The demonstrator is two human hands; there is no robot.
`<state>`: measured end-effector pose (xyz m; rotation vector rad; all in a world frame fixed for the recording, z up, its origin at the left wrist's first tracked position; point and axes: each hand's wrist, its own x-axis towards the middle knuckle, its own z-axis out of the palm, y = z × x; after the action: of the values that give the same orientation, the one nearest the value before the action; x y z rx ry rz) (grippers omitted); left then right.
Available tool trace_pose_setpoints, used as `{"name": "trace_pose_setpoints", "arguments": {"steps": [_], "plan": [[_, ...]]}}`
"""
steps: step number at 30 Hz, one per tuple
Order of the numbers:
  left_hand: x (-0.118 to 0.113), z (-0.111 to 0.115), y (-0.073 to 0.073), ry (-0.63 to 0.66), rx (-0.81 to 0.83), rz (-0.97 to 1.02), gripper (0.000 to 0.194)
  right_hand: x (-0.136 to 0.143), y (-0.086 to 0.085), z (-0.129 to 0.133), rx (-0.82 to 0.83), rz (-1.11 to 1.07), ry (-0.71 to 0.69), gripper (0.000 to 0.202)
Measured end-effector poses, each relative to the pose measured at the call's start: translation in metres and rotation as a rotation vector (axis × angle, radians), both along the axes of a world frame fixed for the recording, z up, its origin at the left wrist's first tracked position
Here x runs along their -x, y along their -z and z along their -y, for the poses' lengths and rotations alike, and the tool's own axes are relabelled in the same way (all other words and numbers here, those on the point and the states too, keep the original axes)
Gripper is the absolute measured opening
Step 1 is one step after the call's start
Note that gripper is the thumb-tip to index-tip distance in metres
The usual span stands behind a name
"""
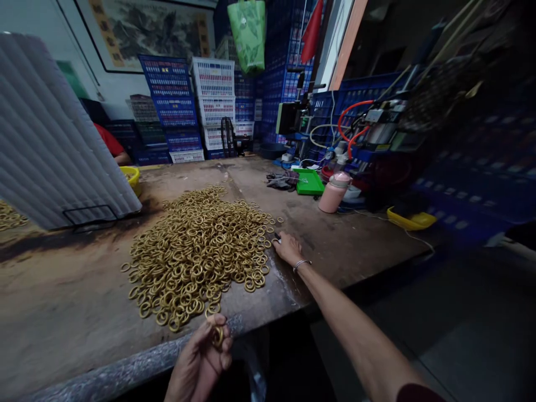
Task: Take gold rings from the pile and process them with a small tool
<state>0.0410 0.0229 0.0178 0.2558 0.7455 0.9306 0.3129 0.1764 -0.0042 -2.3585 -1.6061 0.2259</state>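
A large heap of brass-coloured metal rings (196, 245) is spread over the worktable. At the table's front edge, my left hand (205, 352) is closed, with one or more of these rings (218, 336) pinched between thumb and fingers. My right hand (288, 249), with a bracelet on its wrist, rests on the tabletop beside the right border of the heap. Its fingers are curled around a small dark object (277, 238) whose kind is too small to make out. Several loose rings lie close to those fingertips.
A white corrugated panel (58, 139) stands at left on a black wire holder. Toward the right are a pink bottle (335, 192), a green tray (309, 182), a yellow tray (410, 219) and machinery with orange tubing. Stacked crates (215, 92) line the back; a person's red sleeve (108, 139) shows behind the panel.
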Motion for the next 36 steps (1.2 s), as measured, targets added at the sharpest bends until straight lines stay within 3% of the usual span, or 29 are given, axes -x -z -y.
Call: {"name": "trace_pose_setpoints", "arguments": {"steps": [6, 9, 13, 15, 19, 26, 33, 36], "plan": [[0.0, -0.001, 0.011, -0.083, 0.045, -0.017, 0.022, -0.004, -0.002, 0.009, -0.005, -0.012, -0.043, 0.026], [-0.003, -0.002, 0.014, -0.095, 0.05, -0.007, 0.023, 0.007, 0.002, 0.022, -0.125, -0.084, -0.157, 0.021], [-0.005, -0.007, 0.011, -0.068, 0.022, -0.012, 0.023, 0.053, 0.0, 0.052, -0.293, -0.32, -0.434, 0.011], [-0.005, -0.009, 0.008, -0.074, -0.033, -0.053, 0.027, 0.082, -0.008, 0.07, -0.293, -0.466, -0.605, 0.007], [-0.003, -0.009, 0.007, -0.172, -0.174, -0.243, 0.035, 0.125, -0.021, 0.093, -0.192, -0.67, -0.716, 0.006], [0.0, -0.007, 0.015, -0.278, -0.295, -0.544, 0.033, 0.147, -0.017, 0.1, -0.057, -0.811, -0.774, 0.005], [0.003, -0.007, 0.009, -0.377, -0.533, -0.765, 0.015, 0.15, -0.019, 0.097, 0.055, -0.935, -0.703, 0.02], [0.004, -0.006, 0.007, -0.346, -0.523, -0.767, 0.015, 0.152, -0.019, 0.095, 0.057, -0.927, -0.685, 0.021]]}}
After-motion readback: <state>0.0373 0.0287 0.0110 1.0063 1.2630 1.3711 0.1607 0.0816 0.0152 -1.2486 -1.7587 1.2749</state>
